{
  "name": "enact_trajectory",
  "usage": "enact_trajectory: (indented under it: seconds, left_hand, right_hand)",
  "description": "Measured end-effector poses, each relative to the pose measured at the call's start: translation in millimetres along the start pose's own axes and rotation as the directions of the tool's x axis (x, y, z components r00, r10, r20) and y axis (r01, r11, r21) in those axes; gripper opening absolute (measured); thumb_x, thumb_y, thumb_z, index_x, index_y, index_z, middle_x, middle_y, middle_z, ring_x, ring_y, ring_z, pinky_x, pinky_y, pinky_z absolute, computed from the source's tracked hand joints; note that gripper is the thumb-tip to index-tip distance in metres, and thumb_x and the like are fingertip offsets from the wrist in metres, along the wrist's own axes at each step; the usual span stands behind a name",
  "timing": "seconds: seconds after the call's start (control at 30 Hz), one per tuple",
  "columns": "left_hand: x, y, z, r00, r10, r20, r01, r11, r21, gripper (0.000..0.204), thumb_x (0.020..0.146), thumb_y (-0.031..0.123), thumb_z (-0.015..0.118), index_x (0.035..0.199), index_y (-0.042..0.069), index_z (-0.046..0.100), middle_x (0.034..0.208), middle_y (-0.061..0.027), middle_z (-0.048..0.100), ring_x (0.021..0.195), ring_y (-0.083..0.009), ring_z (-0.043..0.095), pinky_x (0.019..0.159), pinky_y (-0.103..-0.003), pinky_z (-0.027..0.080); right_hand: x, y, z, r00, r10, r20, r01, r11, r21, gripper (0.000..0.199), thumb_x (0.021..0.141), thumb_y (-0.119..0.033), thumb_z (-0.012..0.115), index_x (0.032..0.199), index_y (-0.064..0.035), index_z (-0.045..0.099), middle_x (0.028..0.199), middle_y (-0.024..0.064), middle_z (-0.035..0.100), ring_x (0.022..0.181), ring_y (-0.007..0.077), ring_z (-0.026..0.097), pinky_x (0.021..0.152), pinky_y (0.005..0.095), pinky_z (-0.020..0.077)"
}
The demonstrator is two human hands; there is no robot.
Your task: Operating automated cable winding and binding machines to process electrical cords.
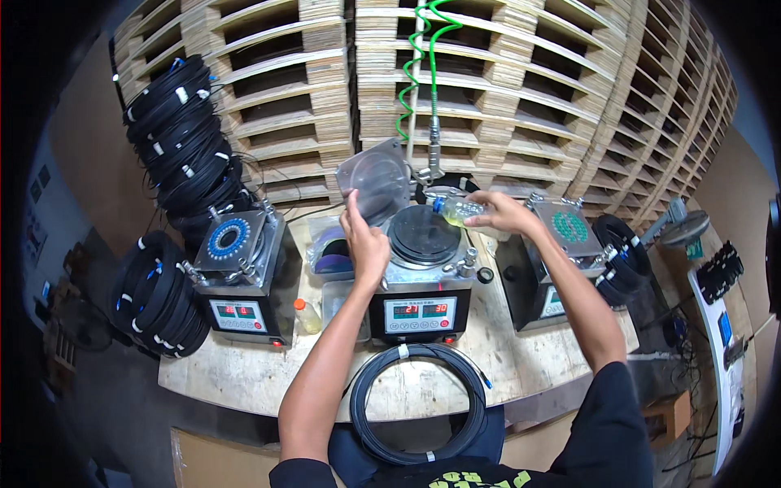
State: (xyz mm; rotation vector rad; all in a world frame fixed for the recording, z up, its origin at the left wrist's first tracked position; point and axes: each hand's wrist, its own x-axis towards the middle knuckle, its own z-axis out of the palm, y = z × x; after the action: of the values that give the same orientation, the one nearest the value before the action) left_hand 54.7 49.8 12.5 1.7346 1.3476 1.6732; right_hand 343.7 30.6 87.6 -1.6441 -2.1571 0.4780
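My left hand (368, 248) is closed on the lower edge of a clear, square plastic sheet (379, 180) with a round outline, tilted upright behind the middle machine. In my right hand (506, 216) is a small clear squeeze bottle (457, 211) of yellowish liquid, lying nearly sideways with its blue tip pointing left. That tip is just above the far edge of a round dark disc (425, 236), which sits on top of the middle bench machine (419, 313) with red digits lit. Whether liquid is coming out I cannot tell.
Similar machines stand left (236, 276) and right (561, 252), carrying round fixtures. An orange-capped bottle (307, 317) and plastic boxes (329, 250) lie left of centre. A black cable coil (366, 415) overhangs the near table edge. Green air hose (433, 81) hangs before stacked pallets (285, 106).
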Motion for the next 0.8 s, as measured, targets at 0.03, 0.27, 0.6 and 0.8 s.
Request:
enact_trajectory:
  seconds: [0.03,0.27,0.6,0.8]
  left_hand:
    - [0.2,-5.4,-6.2,1.000,-0.004,-0.012,0.004,1.000,0.020,0.079,0.076,-0.013,0.045,0.150,0.012,0.030,0.135,-0.0243,0.041,0.127,-0.0427,0.045,0.106,-0.044,0.037]
    - [4.5,0.9,-2.5,1.000,0.001,0.007,-0.001,0.999,0.032,0.080,0.077,-0.012,0.047,0.151,0.010,0.027,0.141,-0.0263,0.038,0.133,-0.0426,0.039,0.110,-0.043,0.032]
    - [0.9,4.7,4.4,0.998,0.014,0.059,-0.017,0.998,0.066,0.079,0.077,-0.010,0.045,0.151,0.010,0.027,0.145,-0.0270,0.036,0.139,-0.0419,0.034,0.115,-0.044,0.026]
    - [6.1,-3.6,-6.6,0.999,0.001,0.034,-0.002,0.999,0.044,0.078,0.076,-0.010,0.045,0.150,0.008,0.027,0.147,-0.0262,0.037,0.139,-0.0391,0.034,0.115,-0.043,0.025]
  right_hand:
    - [-18.1,-1.9,10.6,0.998,-0.001,-0.061,0.011,0.988,0.151,0.067,0.081,-0.037,0.080,0.130,0.0017,0.056,0.125,0.0174,0.063,0.117,0.0261,0.058,0.101,0.0362,0.0437]
    - [-138.7,40.3,101.5,0.886,0.335,-0.320,-0.017,0.715,0.699,0.071,0.079,-0.017,0.082,0.139,-0.0009,0.046,0.132,0.0106,0.057,0.124,0.0212,0.052,0.104,0.0350,0.0414]
    - [-178.3,98.3,218.5,0.739,0.487,-0.465,-0.121,0.775,0.621,0.062,0.071,-0.009,0.084,0.117,-0.0060,0.042,0.118,0.0147,0.062,0.112,0.0245,0.062,0.091,0.0362,0.0517]
    - [-171.4,87.4,214.4,0.759,0.355,-0.545,-0.064,0.875,0.481,0.083,0.076,-0.019,0.084,0.143,-0.0079,0.036,0.124,0.0146,0.056,0.116,0.0232,0.056,0.100,0.0384,0.0465]
